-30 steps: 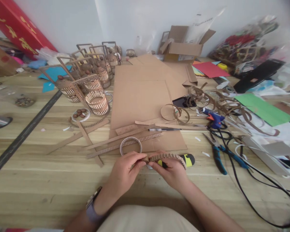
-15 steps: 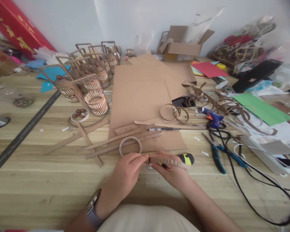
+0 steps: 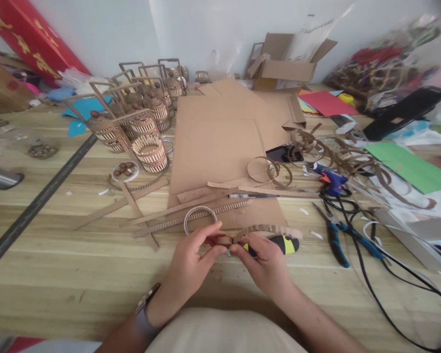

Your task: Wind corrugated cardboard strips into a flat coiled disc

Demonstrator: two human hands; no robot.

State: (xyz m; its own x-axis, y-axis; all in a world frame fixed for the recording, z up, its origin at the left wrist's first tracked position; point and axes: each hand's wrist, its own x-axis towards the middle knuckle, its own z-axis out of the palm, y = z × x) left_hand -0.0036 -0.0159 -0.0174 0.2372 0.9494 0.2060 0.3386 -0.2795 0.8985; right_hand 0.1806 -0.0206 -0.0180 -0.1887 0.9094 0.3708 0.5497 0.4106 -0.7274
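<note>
The left hand (image 3: 191,257) and right hand (image 3: 266,260), fingertips close together, pinch a curved brown corrugated cardboard strip (image 3: 270,228) that arches past the right one, above the pale wooden surface (image 3: 95,274). Just beside them are a black-and-yellow rounded handle (image 3: 289,244) and a thin pale ring (image 3: 186,223); teal-handled pliers (image 3: 338,246) lie farther right.

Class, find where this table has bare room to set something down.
Bare tabletop shows between the black strip and the left hand, nearer than the cardboard strips; a smaller patch lies between the right forearm and the pliers. The middle of the cardboard sheet is bare, bordered by striped baskets on its left. The right side is crowded around the glue gun.
</note>
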